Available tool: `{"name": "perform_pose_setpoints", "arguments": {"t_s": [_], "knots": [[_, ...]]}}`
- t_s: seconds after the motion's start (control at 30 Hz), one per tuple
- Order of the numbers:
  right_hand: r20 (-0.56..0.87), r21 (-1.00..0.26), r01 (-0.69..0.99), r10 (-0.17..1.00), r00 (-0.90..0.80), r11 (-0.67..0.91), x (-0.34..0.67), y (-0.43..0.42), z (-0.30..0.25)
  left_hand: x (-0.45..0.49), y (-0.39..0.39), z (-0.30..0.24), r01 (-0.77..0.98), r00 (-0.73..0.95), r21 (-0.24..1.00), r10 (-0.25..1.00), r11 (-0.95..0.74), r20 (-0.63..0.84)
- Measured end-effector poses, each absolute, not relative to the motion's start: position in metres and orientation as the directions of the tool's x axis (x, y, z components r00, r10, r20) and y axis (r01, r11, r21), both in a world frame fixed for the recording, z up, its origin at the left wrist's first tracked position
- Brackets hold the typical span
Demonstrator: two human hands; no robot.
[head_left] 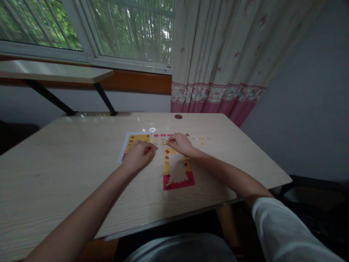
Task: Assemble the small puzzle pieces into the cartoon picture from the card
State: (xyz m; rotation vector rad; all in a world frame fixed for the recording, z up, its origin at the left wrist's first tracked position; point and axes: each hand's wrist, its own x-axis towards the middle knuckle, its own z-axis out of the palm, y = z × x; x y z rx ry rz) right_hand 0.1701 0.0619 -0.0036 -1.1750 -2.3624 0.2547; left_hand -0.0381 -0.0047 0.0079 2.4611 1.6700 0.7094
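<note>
A jigsaw puzzle frame (166,169), yellow above and red below, lies on the table with its border joined and its middle bare. Loose puzzle pieces (201,138) lie in rows beyond it, with red ones (163,135) farthest away. My right hand (180,143) reaches over the frame's far edge, thumb and fingers pinched at a small yellowish piece among the rows. My left hand (138,154) is closed, its fingertips together beside the left end of the rows. Whatever those fingers hold is hidden. Partly under my left hand is a white-bordered picture sheet (132,139) in matching colours.
The pale wooden table (81,174) has a round cable hole (178,116) near its back edge. A raised shelf (54,71) on dark legs stands at the back left. Behind are a window (131,32) and a floral curtain (209,54).
</note>
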Motion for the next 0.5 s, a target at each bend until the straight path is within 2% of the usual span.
{"name": "perform_pose_setpoints", "arguments": {"t_s": [0.17, 0.37, 0.5], "knots": [[0.352, -0.312, 0.703, 0.765, -0.54, 0.64, 0.173, 0.066, -0.006, -0.037, -0.005, 0.009, 0.862, 0.306, 0.304, 0.894, -0.406, 0.328], [0.42, -0.4, 0.657, 0.765, -0.488, 0.639, 0.213, 0.074, 0.009, -0.037, -0.005, 0.008, 0.865, 0.316, 0.291, 0.894, -0.408, 0.317], [0.355, -0.437, 0.692, 0.817, -0.454, 0.574, 0.264, 0.076, 0.018, -0.037, -0.005, 0.009, 0.872, 0.313, 0.283, 0.899, -0.4, 0.306]]}}
